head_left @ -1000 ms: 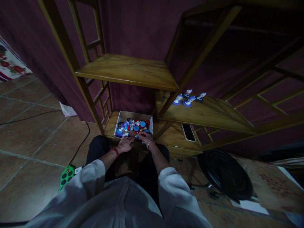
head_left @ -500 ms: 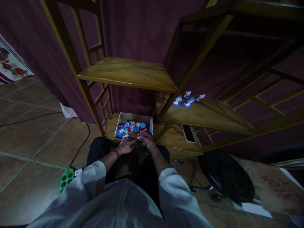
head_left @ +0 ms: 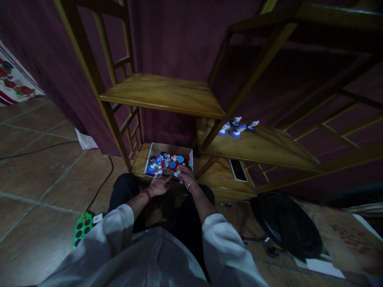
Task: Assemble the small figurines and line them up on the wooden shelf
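A shallow white cardboard box (head_left: 170, 147) stands on the low wooden shelf in front of my knees. Several small figurines (head_left: 172, 164) in blue, red, white and purple lie jumbled inside it, some with round blue bases showing. My left hand (head_left: 160, 184), with a red bead bracelet, rests at the near edge of the box, fingers stretched out and holding nothing visible. Over the box's near right corner is my right hand (head_left: 187, 175), wearing a light bracelet. Its fingers are apart and reach among the figurines, close to a blue-and-white one.
Several figurines (head_left: 236, 129) stand on the raised shelf (head_left: 269, 147) to the right. A phone (head_left: 238, 170) lies on the low shelf. An upper shelf (head_left: 164, 91) overhangs the box. A black round stool (head_left: 285, 225) is at right, and a green device (head_left: 83, 229) on the floor at left.
My right hand has shifted slightly right, away from my left hand, uncovering more of the figurines near the box's front. My left hand stays at the box's near edge.
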Demonstrator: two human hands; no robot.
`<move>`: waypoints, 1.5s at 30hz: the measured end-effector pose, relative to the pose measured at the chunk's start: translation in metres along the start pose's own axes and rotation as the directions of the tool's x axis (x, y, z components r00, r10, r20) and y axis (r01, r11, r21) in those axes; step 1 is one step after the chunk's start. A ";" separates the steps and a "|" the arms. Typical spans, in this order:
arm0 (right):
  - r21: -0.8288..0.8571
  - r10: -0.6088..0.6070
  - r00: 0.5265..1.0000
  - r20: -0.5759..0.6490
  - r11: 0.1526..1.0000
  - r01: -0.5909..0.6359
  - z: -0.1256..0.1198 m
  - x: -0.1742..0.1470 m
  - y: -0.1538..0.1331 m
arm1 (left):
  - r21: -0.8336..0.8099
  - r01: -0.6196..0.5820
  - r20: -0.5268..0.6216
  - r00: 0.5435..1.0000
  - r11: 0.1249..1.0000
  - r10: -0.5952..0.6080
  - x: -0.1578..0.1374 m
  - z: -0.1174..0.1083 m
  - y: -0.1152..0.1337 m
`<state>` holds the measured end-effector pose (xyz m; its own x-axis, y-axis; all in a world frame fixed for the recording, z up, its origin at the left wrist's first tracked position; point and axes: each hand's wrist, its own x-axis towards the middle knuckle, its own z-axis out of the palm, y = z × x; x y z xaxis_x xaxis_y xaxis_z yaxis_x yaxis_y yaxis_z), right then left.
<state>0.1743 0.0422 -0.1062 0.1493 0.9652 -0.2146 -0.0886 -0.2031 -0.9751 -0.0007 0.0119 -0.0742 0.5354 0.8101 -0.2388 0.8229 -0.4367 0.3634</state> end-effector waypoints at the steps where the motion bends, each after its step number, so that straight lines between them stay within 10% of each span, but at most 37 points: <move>1: -0.023 -0.026 1.000 -0.005 0.999 0.026 0.000 0.001 0.000 | 0.006 0.000 -0.002 1.000 1.000 0.000 0.000 0.001 0.000; 12: -0.450 -0.134 0.985 -0.110 0.890 0.071 0.002 0.008 0.009 | -0.024 -0.014 0.001 1.000 1.000 0.014 -0.003 -0.004 0.002; 45: -0.366 -0.182 0.962 -0.205 0.926 0.098 -0.001 0.003 0.010 | -0.319 0.222 0.032 0.974 0.922 -0.223 0.025 -0.016 0.016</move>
<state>0.1746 0.0425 -0.1169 0.3611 0.9317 -0.0399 0.2927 -0.1539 -0.9437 0.0226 0.0312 -0.0599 0.3439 0.8743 -0.3427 0.8165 -0.0982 0.5689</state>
